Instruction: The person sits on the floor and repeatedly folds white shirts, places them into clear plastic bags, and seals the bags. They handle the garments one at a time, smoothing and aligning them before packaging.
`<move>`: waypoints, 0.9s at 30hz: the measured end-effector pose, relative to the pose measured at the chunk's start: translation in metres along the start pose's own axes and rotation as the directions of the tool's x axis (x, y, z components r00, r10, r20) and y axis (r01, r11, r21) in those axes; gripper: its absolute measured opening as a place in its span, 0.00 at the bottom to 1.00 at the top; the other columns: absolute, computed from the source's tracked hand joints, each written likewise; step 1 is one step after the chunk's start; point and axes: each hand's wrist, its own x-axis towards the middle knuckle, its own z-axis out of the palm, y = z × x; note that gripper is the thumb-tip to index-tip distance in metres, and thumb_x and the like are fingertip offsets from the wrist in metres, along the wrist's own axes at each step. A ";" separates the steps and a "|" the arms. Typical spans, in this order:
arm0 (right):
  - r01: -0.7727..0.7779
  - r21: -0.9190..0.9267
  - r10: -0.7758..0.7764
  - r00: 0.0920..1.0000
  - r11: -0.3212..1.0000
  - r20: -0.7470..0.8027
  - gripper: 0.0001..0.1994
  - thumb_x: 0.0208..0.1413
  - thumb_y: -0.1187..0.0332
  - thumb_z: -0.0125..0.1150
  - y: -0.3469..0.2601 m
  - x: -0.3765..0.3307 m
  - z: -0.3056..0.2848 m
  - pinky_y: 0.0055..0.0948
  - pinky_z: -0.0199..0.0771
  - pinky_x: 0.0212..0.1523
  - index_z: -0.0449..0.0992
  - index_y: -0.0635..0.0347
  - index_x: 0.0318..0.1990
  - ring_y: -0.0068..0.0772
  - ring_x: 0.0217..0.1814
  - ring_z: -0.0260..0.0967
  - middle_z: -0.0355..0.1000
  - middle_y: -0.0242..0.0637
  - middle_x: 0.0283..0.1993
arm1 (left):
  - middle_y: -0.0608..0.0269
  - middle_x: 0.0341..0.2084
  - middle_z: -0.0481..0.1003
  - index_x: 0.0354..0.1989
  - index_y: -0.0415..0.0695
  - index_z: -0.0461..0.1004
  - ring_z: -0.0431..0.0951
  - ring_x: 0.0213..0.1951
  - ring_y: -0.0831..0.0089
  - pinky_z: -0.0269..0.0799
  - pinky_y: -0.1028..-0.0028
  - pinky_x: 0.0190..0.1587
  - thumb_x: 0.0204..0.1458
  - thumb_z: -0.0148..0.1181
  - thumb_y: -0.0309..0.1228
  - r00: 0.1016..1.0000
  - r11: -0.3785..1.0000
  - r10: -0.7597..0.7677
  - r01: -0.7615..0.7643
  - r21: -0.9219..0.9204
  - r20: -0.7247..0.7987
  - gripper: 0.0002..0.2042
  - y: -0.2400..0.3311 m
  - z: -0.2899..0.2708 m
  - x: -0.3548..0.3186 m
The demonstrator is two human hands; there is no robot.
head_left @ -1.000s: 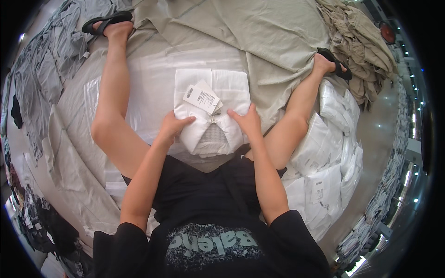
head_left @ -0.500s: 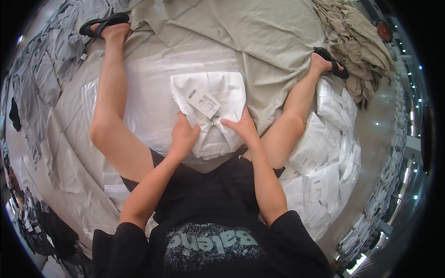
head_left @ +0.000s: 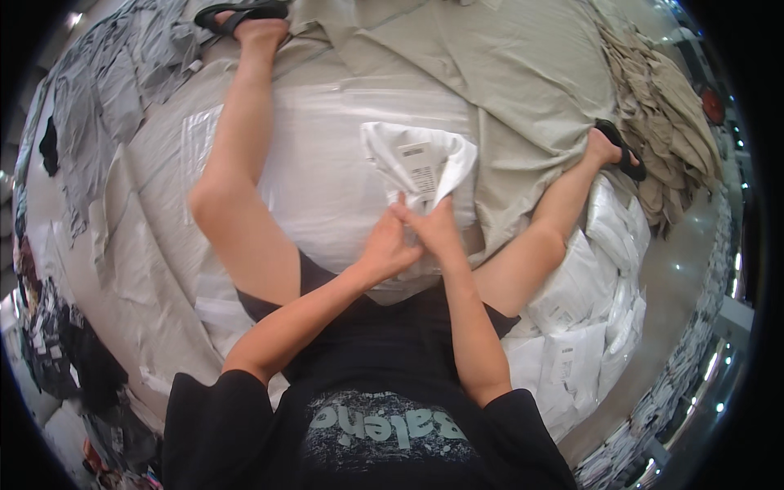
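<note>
A folded white garment (head_left: pixel 461 155) stands up between my legs, its sides drawn inward and its far end flaring wider. A printed white tag (head_left: pixel 416 167) hangs in its middle fold. My right hand (head_left: pixel 437 227) grips the garment's near right edge, thumb across toward the left. Close beside it, my left hand (head_left: pixel 390 247) is closed on the near left part, and the two hands touch. What lies beneath my fingers is partly hidden. Under the garment is a flat stack in clear plastic (head_left: pixel 327 155).
White garments in clear bags (head_left: pixel 572 327) pile up beside my right leg. Beige cloth (head_left: pixel 506 65) spreads around the stack. Grey garments (head_left: pixel 106 90) heap at the far left, tan ones (head_left: pixel 653 114) at the far right, and dark ones (head_left: pixel 73 343) at the near left.
The garment lay flatter and broader before; now its sides are pulled together. My hands, formerly apart at its two sides, have come together at its near end. The whole view has shifted.
</note>
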 end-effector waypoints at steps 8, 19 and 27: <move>-0.223 -0.344 0.198 0.974 0.912 -0.107 0.31 0.49 0.61 0.81 -0.015 0.013 -0.032 0.45 0.79 0.56 0.77 0.66 0.59 0.58 0.55 0.82 0.84 0.54 0.52 | 0.47 0.54 0.83 0.76 0.36 0.63 0.83 0.52 0.42 0.79 0.56 0.55 0.60 0.66 0.36 0.756 0.941 -0.302 0.141 0.306 0.581 0.36 0.006 -0.100 0.020; -0.263 0.226 0.234 0.961 0.938 0.149 0.25 0.57 0.75 0.76 -0.062 0.024 -0.096 0.31 0.78 0.57 0.76 0.68 0.62 0.30 0.55 0.80 0.83 0.40 0.56 | 0.34 0.52 0.81 0.80 0.28 0.49 0.84 0.52 0.44 0.80 0.51 0.55 0.58 0.61 0.34 0.961 0.715 -0.272 0.232 0.660 -0.044 0.43 -0.097 -0.087 0.088; -0.257 0.201 0.226 0.960 0.945 0.165 0.24 0.56 0.74 0.78 -0.034 0.041 -0.082 0.33 0.79 0.56 0.79 0.69 0.59 0.32 0.54 0.80 0.84 0.41 0.55 | 0.43 0.44 0.84 0.58 0.42 0.80 0.83 0.48 0.42 0.79 0.52 0.51 0.58 0.60 0.29 0.975 0.974 0.224 -0.224 0.024 0.001 0.19 -0.041 -0.060 0.195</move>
